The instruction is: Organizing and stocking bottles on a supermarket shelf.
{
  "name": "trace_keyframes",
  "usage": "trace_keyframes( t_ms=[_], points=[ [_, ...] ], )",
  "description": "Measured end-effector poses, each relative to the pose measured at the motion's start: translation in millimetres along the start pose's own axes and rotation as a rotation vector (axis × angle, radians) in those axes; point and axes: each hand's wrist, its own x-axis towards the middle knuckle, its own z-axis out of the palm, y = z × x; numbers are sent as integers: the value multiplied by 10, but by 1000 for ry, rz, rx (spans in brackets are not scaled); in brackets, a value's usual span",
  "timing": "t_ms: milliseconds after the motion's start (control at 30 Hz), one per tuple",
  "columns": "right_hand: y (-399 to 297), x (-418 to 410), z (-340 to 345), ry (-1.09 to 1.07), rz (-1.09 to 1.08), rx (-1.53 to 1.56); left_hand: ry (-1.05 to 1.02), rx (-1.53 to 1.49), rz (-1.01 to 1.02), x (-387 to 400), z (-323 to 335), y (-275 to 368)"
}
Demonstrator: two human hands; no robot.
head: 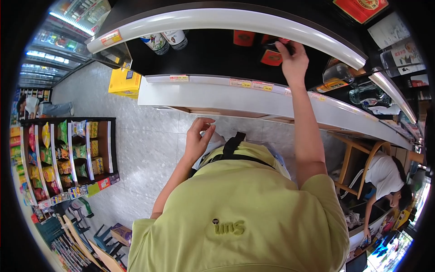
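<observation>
My right hand (295,64) reaches into a black-backed shelf and grips the upper part of a dark bottle (272,57) with a red label. Something red shows by my fingertips, partly hidden by the shelf lip above. To its left on that shelf stands another item with a red label (244,38). Lower down, in front of my body, my left hand (200,137) hangs in the air with loosely curled fingers and nothing visible in it. The white shelf front (217,95) with price tags lies beyond it.
Two patterned bottles (163,42) stand at the shelf's left. More glass bottles (370,95) line the right side. A yellow box (125,81) sits on the floor by the shelf end. Left is a snack rack (68,156); right, a person bends near a wooden chair (360,166).
</observation>
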Motion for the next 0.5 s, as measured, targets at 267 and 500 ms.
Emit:
trace_keyframes(
  t_ms=[267,500],
  points=[
    [179,170,-61,-8,45,-44,-54,0,-26,49,25,8],
    [137,160,101,-16,50,13,-54,5,-46,13,16,18]
  ],
)
